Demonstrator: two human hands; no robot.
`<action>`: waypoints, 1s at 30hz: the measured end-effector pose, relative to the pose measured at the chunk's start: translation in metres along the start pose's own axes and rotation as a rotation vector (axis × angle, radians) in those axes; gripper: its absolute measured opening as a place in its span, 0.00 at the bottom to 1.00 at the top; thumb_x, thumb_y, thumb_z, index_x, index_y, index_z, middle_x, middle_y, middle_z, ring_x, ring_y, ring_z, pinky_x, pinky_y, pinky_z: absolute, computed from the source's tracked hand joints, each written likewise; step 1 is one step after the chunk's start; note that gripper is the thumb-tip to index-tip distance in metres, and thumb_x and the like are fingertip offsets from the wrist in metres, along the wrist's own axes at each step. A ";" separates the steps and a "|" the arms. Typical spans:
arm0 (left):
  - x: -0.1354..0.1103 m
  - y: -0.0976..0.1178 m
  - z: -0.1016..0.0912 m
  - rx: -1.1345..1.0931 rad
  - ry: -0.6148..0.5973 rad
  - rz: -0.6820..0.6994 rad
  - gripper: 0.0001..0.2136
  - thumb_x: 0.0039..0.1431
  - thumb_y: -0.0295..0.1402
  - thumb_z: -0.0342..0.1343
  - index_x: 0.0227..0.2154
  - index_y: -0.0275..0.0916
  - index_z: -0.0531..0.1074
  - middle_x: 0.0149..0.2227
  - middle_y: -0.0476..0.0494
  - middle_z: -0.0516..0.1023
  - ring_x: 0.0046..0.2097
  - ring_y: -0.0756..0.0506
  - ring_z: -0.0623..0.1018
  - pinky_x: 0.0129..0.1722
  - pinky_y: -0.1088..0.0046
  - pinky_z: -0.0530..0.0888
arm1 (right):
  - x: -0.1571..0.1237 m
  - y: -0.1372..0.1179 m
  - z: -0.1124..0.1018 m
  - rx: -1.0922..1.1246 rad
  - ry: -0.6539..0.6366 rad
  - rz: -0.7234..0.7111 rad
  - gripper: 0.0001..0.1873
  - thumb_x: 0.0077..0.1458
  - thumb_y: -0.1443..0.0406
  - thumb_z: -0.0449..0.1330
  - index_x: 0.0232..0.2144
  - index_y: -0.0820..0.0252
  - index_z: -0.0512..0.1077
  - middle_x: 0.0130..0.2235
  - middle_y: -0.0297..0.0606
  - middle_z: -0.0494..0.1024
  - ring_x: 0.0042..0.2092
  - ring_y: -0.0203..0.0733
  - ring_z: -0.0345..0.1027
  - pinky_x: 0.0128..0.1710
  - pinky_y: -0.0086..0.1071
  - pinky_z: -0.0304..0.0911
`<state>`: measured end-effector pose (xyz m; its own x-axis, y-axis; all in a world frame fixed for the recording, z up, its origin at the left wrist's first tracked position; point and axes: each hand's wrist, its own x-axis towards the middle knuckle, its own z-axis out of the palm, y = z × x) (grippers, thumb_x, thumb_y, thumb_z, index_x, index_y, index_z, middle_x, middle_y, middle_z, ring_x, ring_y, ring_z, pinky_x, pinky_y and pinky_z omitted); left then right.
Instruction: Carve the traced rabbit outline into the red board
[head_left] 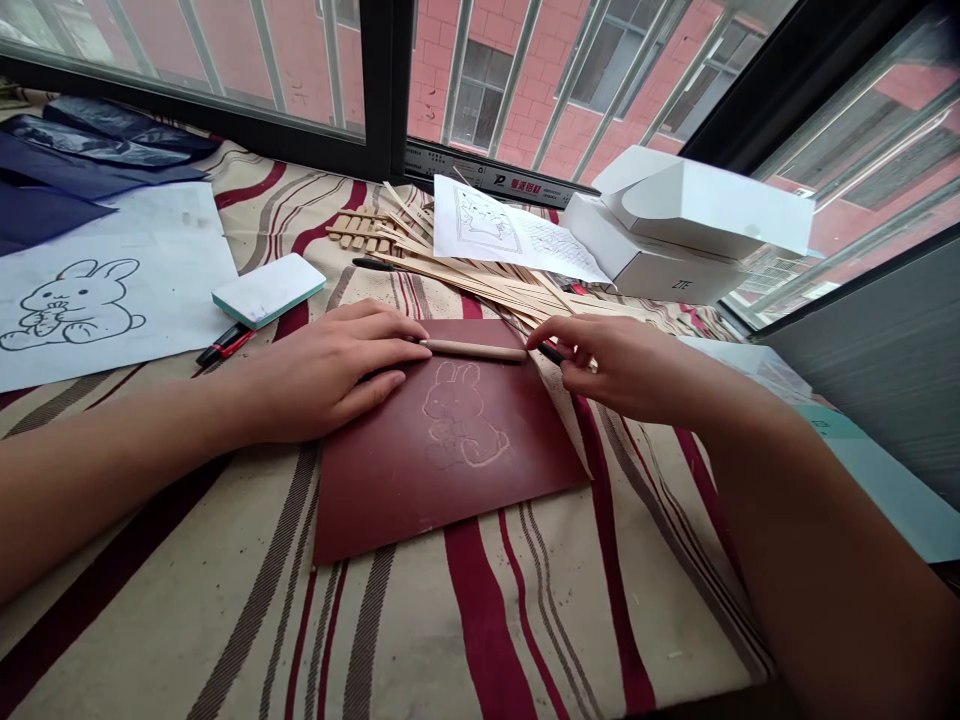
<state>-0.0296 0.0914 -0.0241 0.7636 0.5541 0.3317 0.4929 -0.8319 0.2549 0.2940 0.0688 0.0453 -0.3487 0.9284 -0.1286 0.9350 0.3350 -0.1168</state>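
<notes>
Though slender, 1 wooden stylus (pixel 472 350) between left hand (pixel 330 370) and right hand (pixel 622 368)

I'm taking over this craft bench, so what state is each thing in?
Red scratch board: flat on the striped cloth, rabbit outline scratched in.
Wooden-handled scribing tool: lying level across the board.
Left hand: open, resting on the board.
Right hand: fingertips pinching the tool's dark end.
White ZTE box: lid lifted, sitting askew.
Thin wooden strips: loose heap.
Rabbit drawing: flat, outline complete.
</notes>
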 end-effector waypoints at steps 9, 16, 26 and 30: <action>0.002 0.003 -0.003 0.132 0.018 -0.153 0.25 0.71 0.44 0.42 0.55 0.36 0.79 0.58 0.36 0.79 0.60 0.33 0.74 0.66 0.47 0.70 | 0.011 0.017 0.019 0.107 0.132 -0.451 0.15 0.66 0.66 0.58 0.49 0.58 0.82 0.45 0.47 0.81 0.42 0.46 0.76 0.42 0.39 0.71; 0.002 0.002 -0.001 0.146 0.000 -0.221 0.26 0.70 0.44 0.40 0.56 0.35 0.77 0.60 0.34 0.77 0.63 0.33 0.73 0.69 0.47 0.67 | 0.012 -0.013 0.008 0.445 0.614 -0.779 0.07 0.64 0.71 0.59 0.41 0.54 0.74 0.44 0.41 0.78 0.46 0.46 0.74 0.49 0.43 0.72; 0.004 0.011 -0.006 0.102 -0.024 -0.186 0.21 0.69 0.36 0.40 0.49 0.35 0.78 0.54 0.33 0.81 0.56 0.33 0.78 0.58 0.50 0.77 | 0.075 -0.149 0.000 1.741 -0.135 -0.498 0.21 0.76 0.55 0.53 0.30 0.57 0.62 0.24 0.22 0.43 0.22 0.28 0.33 0.18 0.23 0.36; 0.001 0.016 -0.007 0.040 -0.036 -0.209 0.22 0.71 0.34 0.39 0.43 0.36 0.80 0.54 0.37 0.82 0.54 0.36 0.79 0.55 0.56 0.79 | 0.084 -0.151 0.031 1.810 -0.259 -0.522 0.25 0.68 0.50 0.64 0.27 0.58 0.63 0.23 0.22 0.46 0.23 0.28 0.35 0.17 0.23 0.38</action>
<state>-0.0242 0.0792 -0.0130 0.6569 0.7138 0.2428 0.6577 -0.7000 0.2784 0.1219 0.0910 0.0217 -0.6944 0.7034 0.1519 -0.3734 -0.1716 -0.9117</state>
